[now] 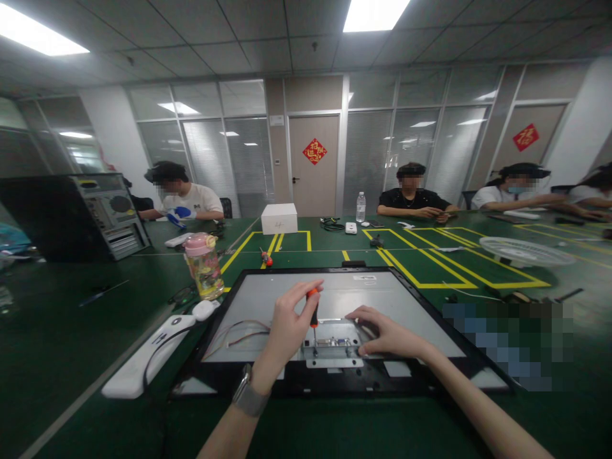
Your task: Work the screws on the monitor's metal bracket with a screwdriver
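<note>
A monitor panel (401, 319) with a black frame and a grey metal back lies flat in front of me. Near its close edge is a metal bracket (335, 363) with a small row of connectors. My left hand (292, 319), with a watch on the wrist, grips an orange and black screwdriver (314, 312). The screwdriver stands upright, its tip down at the bracket's left side. My right hand (387, 335) rests at the bracket's right side, thumb and fingers apart on its edges. Thin wires (239, 331) lie on the panel to the left.
On the left are a white power strip (148, 363), a pink-lidded bottle (203, 268) and a black computer case (76, 217). A white box (279, 218), a water bottle (360, 206) and a red-handled tool (266, 258) stand or lie beyond the panel. Several people sit across the green table (335, 433).
</note>
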### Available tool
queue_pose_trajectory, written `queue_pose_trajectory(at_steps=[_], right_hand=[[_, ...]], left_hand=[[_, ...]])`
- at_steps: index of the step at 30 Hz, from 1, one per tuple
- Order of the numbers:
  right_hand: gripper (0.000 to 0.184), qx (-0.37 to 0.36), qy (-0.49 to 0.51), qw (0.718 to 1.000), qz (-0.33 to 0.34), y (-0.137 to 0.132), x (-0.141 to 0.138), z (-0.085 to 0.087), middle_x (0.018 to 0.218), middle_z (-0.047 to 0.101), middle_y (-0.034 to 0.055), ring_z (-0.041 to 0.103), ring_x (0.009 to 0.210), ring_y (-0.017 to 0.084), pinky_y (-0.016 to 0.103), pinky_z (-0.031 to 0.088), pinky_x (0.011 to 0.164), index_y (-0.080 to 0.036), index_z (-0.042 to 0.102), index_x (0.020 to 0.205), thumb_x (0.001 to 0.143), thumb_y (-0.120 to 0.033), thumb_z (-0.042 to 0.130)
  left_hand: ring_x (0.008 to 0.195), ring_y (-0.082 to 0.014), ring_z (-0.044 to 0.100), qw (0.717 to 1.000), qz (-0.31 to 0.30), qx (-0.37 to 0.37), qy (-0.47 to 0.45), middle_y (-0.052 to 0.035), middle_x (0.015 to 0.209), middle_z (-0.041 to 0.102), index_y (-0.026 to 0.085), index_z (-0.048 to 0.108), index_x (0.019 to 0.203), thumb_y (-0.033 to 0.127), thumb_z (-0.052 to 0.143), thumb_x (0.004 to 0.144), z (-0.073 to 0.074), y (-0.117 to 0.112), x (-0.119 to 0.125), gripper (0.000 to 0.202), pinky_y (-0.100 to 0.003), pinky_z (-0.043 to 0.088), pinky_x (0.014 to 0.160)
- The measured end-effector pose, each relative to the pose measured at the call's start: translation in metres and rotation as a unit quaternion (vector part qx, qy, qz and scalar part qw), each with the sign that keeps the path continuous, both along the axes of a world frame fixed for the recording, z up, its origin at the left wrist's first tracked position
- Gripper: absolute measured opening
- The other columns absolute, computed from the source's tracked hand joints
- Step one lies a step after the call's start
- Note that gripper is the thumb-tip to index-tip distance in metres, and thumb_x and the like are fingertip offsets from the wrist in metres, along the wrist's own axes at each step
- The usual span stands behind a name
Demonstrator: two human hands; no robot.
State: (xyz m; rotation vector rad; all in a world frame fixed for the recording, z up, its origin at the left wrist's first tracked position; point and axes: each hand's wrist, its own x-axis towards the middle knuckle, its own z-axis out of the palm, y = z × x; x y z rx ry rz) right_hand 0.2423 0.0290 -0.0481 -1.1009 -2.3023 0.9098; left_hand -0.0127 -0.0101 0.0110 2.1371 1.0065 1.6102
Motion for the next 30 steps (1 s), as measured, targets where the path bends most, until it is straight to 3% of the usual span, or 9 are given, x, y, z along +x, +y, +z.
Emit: queue_pose_trajectory(at_steps=[4,10,14,17,21,26,30], right_hand=[[0.069,0.0,0.001,1.0,0.0,0.0007,0.0006,-0.0019,0.124,0.051,0.0086,0.048,0.117,0.03,0.042,0.037,0.103,-0.024,0.056,0.126,0.065,-0.049,0.077],[0.069,-0.004,-0.002,1.0,-0.002,0.0014,0.0013,-0.003,0.127,0.049,0.0095,0.046,0.12,0.03,0.043,0.035,0.105,-0.023,0.056,0.127,0.066,-0.048,0.077],[0.069,-0.006,-0.003,1.0,-0.001,0.0011,0.0016,-0.0022,0.127,0.049,0.0086,0.047,0.119,0.03,0.043,0.035,0.105,-0.025,0.056,0.127,0.066,-0.049,0.076],[0.069,-0.006,-0.005,1.0,-0.004,0.0009,0.0015,-0.0017,0.127,0.05,0.0084,0.047,0.119,0.03,0.042,0.035,0.105,-0.024,0.056,0.127,0.066,-0.049,0.076],[0.069,-0.008,-0.007,1.0,-0.005,0.0003,0.0009,-0.0005,0.127,0.05,0.0084,0.046,0.119,0.03,0.042,0.035,0.104,-0.024,0.056,0.127,0.066,-0.048,0.076],[0.068,-0.006,-0.006,1.0,0.001,0.0002,0.0008,0.0001,0.125,0.05,0.0082,0.048,0.117,0.029,0.041,0.037,0.103,-0.024,0.056,0.128,0.067,-0.046,0.076],[0.068,-0.002,-0.011,1.0,0.001,0.0016,0.0017,-0.0014,0.126,0.05,0.0083,0.047,0.118,0.03,0.043,0.036,0.104,-0.025,0.055,0.128,0.067,-0.046,0.076]], left_hand=[[0.078,-0.0172,0.059,1.0,0.013,-0.003,-0.023,-0.0028,0.079,0.063,0.018,0.07,0.093,0.026,0.062,0.085,-0.0003,0.0011,-0.001,0.014,-0.029,0.045,0.077],[0.088,-0.0189,0.062,0.991,-0.078,-0.09,-0.064,-0.0057,0.091,0.066,0.019,0.066,0.112,0.023,0.043,0.093,-0.0011,0.001,-0.0007,0.03,-0.031,0.046,0.082],[0.077,-0.0164,0.059,0.995,-0.045,-0.068,-0.048,-0.0028,0.082,0.063,0.019,0.069,0.106,0.023,0.059,0.085,0.0005,0.0012,0.0015,0.024,-0.029,0.045,0.078],[0.076,-0.016,0.056,0.997,-0.025,-0.057,-0.052,-0.0018,0.079,0.058,0.019,0.071,0.103,0.026,0.059,0.085,0.002,0.0008,0.0015,0.023,-0.029,0.044,0.077],[0.086,-0.0179,0.059,0.986,-0.078,-0.098,-0.113,-0.0037,0.081,0.06,0.017,0.071,0.1,0.025,0.048,0.089,0.0035,0.0006,0.0005,0.027,-0.03,0.045,0.081],[0.069,-0.0132,0.057,0.966,-0.115,-0.155,-0.174,-0.0034,0.085,0.061,0.016,0.074,0.091,0.029,0.064,0.08,-0.0011,0.0063,0.0,0.02,-0.025,0.048,0.064],[0.087,-0.0191,0.063,0.95,-0.135,-0.182,-0.214,-0.0086,0.093,0.068,0.015,0.073,0.102,0.031,0.059,0.084,-0.0051,0.0099,-0.0014,0.027,-0.03,0.05,0.081]])
